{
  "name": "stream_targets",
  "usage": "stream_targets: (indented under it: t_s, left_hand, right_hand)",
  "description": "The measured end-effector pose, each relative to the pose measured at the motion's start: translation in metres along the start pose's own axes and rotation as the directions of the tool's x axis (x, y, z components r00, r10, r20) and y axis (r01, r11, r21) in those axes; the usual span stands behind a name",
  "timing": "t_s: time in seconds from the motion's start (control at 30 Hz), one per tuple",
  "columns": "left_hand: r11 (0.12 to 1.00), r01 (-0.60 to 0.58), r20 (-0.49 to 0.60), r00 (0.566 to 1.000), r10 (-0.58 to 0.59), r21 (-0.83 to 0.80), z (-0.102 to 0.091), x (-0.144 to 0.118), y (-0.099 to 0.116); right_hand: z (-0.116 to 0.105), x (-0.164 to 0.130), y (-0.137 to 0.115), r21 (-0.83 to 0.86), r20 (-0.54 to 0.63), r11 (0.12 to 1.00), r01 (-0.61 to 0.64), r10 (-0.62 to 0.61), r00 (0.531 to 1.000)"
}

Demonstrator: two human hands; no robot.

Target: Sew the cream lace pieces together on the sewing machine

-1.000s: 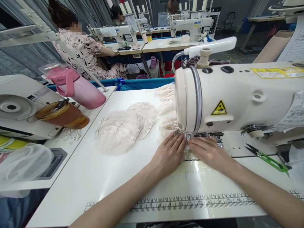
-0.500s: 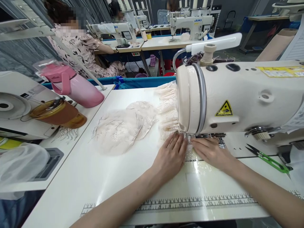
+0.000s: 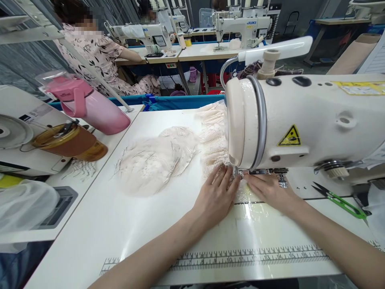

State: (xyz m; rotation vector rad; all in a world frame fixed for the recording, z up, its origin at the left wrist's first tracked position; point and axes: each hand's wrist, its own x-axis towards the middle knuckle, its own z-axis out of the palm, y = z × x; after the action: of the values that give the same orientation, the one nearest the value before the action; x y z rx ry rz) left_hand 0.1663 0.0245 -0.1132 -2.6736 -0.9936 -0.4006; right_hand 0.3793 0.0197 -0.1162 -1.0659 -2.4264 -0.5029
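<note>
Cream gathered lace fabric runs along the left side of the white sewing machine, its near end under the machine's head. My left hand lies flat on this end, fingers stretched out and a little apart, tips close to the presser foot. From the right, my right hand reaches in with outstretched fingers lying low beside the foot, tips touching the lace edge. Its thumb is hidden. The machine's head hides the needle. Left of the gathered lace, round lace pieces with loose threads lie overlapping on the table.
Green-handled thread snips lie right of my right hand. A printed ruler runs along the table's front. At the left are a pink tumbler and an amber cup. A person sits at another machine beyond.
My left hand's fingertips have shifted slightly right, closer to the presser foot. Less lace shows between my hands. The view has shifted slightly.
</note>
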Motion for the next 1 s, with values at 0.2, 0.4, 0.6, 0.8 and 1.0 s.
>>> stream_targets:
  t_s: [0.2, 0.4, 0.6, 0.8, 1.0]
  left_hand:
    - [0.999, 0.02, 0.014, 1.0, -0.019, -0.041, 0.0, 0.002, -0.001]
    - [0.998, -0.015, -0.062, 0.998, 0.012, -0.058, 0.002, 0.002, -0.002]
    - [0.983, -0.103, -0.095, 0.991, 0.09, -0.149, -0.002, 0.002, -0.004]
    - [0.978, -0.081, -0.079, 0.995, 0.067, -0.192, -0.002, 0.003, -0.01]
    - [0.983, -0.061, -0.115, 0.992, 0.041, -0.175, -0.004, 0.002, -0.01]
  right_hand:
    - [-0.001, 0.002, 0.002, 0.069, 0.0, 0.997, 0.025, -0.025, 1.0]
    - [0.0, 0.001, 0.001, 0.057, -0.019, 0.998, 0.011, -0.01, 1.0]
    - [0.005, 0.0, -0.004, -0.009, -0.052, 1.0, -0.022, 0.021, 0.998]
    - [0.01, 0.0, -0.006, 0.037, 0.069, 0.999, 0.033, -0.035, 0.997]
    - [0.006, 0.005, -0.01, 0.135, 0.035, 0.991, 0.006, -0.011, 0.999]
